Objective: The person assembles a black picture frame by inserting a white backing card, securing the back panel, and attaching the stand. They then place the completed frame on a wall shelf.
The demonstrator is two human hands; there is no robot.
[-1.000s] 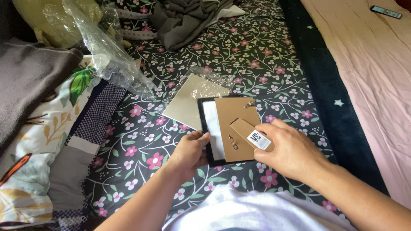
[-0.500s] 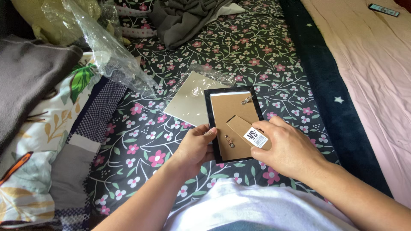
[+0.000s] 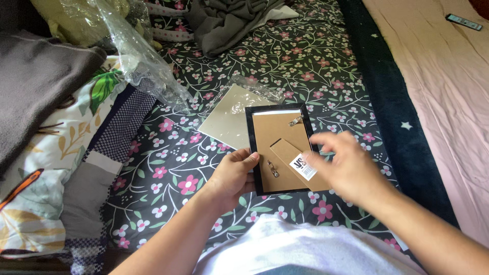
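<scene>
Backing board now seated in picture frame (image 3: 280, 147); left hand (image 3: 233, 173) gripped its edge, right hand (image 3: 346, 165), blurred, loosely open, lifted off.

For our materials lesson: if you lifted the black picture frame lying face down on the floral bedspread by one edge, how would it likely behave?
The picture frame would probably stay stiff, since its black border and brown backing board look flat and rigid. It seems light: the left hand steadies it with just fingertips. The hinged stand might swing loose, and any glass inside could be fragile.
</scene>
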